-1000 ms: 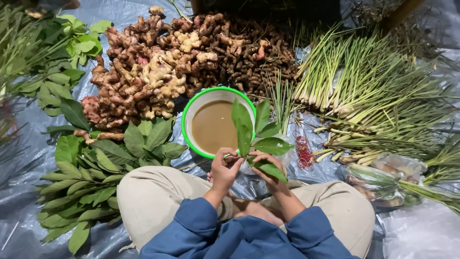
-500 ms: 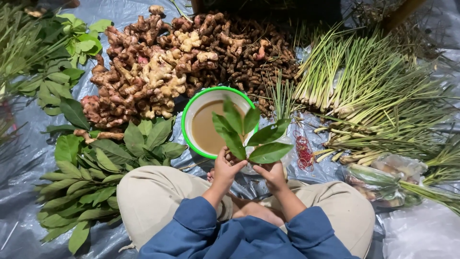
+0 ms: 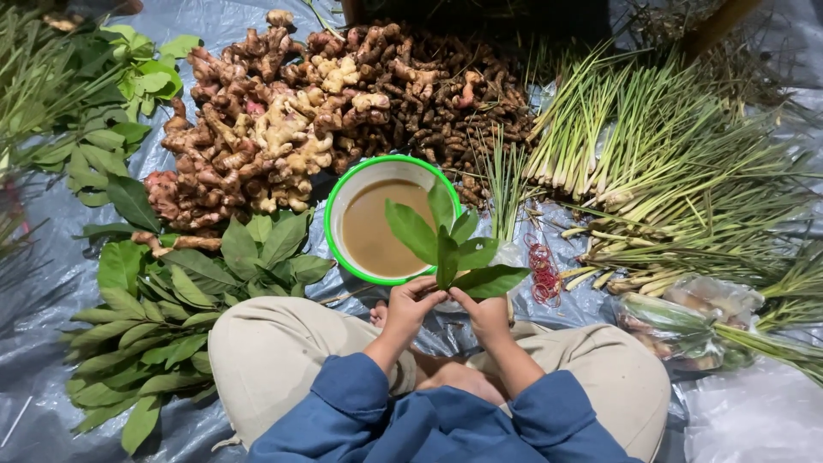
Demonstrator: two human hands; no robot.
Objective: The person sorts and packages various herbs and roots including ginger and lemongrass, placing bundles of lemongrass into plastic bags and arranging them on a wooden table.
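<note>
Hands are meeting above the lap: left hand (image 3: 410,302) and right hand (image 3: 482,310) are both pinching the stems of a leaf bunch (image 3: 446,244), which is fanning out over the green-rimmed basin (image 3: 336,199) of brown water.

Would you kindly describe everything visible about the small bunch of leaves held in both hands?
The bunch of leaves holds about five smooth, pointed green leaves, fanned upward and outward from gathered stems. The left hand and right hand pinch the stems together at the base. It is lifted above the lap, overlapping the green-rimmed bowl of brown liquid.
</note>
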